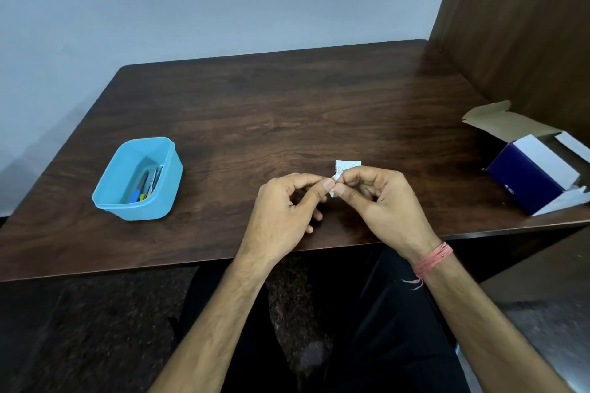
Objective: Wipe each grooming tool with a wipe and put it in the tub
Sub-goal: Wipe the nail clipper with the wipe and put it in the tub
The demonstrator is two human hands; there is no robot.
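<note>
I have a small white wipe packet [344, 171] pinched between both my hands, just above the near edge of the dark wooden worktop [287, 112]. My left hand [284, 207] nips its lower corner between thumb and forefinger, the other fingers curled loosely under. My right hand [380, 198] pinches the packet from the other side, thumb tip almost touching my left thumb, and the printed top of the packet sticks up behind my right fingers. I cannot tell whether the packet is torn yet.

The blue tub [139, 180] sits well to my left on the worktop, open-topped. Inside it lie several grooming tools [147, 185] leaning toward its right wall; 1 has a blue and yellow handle, the rest look thin and metallic, too small to name.

Far right, near the wood side panel, an opened dark blue and white cardboard box [536, 175] rests with its flap thrown back. A pink thread band [432, 260] circles my right wrist.
</note>
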